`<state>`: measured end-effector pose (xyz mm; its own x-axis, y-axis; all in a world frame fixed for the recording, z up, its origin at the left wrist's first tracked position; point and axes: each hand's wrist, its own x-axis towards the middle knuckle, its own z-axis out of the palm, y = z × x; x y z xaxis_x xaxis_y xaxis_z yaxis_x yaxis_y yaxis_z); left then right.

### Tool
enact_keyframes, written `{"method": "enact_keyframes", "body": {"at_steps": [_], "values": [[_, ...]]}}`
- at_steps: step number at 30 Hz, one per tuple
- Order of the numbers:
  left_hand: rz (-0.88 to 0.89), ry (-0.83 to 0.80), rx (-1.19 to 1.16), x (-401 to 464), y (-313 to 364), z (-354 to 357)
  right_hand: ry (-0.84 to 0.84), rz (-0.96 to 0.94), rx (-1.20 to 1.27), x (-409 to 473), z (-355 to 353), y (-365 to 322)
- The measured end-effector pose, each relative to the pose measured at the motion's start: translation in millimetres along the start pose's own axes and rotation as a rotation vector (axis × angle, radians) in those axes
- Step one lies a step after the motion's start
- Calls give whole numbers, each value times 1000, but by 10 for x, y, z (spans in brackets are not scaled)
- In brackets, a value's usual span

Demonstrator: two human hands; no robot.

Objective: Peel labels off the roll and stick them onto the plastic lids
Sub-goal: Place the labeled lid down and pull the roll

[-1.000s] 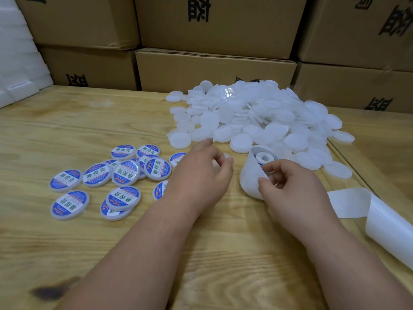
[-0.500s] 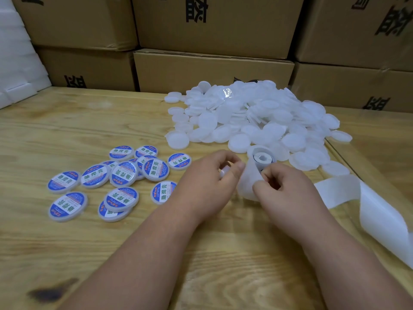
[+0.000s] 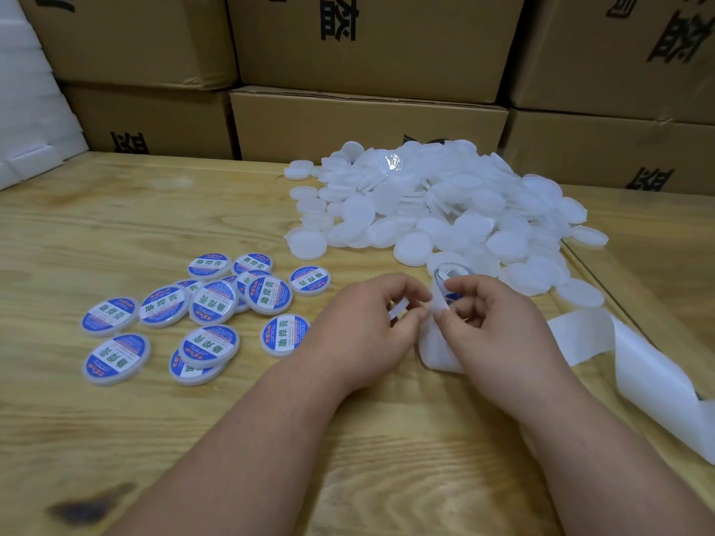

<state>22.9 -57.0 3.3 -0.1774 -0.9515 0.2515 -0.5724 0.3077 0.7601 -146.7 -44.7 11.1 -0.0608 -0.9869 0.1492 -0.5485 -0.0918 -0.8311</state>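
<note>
while about a dozen round blue-labelled plastic lids [image 3: 211, 303] lie finished and a large heap of blank white lids [image 3: 437, 210] waits, the left hand [image 3: 363, 334] pinches a lid and the right hand [image 3: 499, 334] pinches the white label roll [image 3: 445, 280] mid-table.

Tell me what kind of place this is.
Probably a small packing or storeroom workbench. Stacked cardboard cartons printed with characters line the back, a heap of blank white plastic lids covers the plywood table, and a batch of labelled lids lies beside it.

Label roll [image 3: 445, 282] upright before white lid heap [image 3: 445, 210]; labelled lids [image 3: 209, 307] left.
</note>
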Motion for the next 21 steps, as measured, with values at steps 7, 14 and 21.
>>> {"method": "enact_keyframes", "body": {"at_steps": [7,14,21], "values": [[80,-26,0,-1,-35,-20,-64,-22,2,-20,-25,-13],[19,-49,-18,-6,-32,11,-70,-44,45,-37,-1,-45],[-10,8,8,16,-49,7,-113,-31,57,-38,-11,-26]]}}
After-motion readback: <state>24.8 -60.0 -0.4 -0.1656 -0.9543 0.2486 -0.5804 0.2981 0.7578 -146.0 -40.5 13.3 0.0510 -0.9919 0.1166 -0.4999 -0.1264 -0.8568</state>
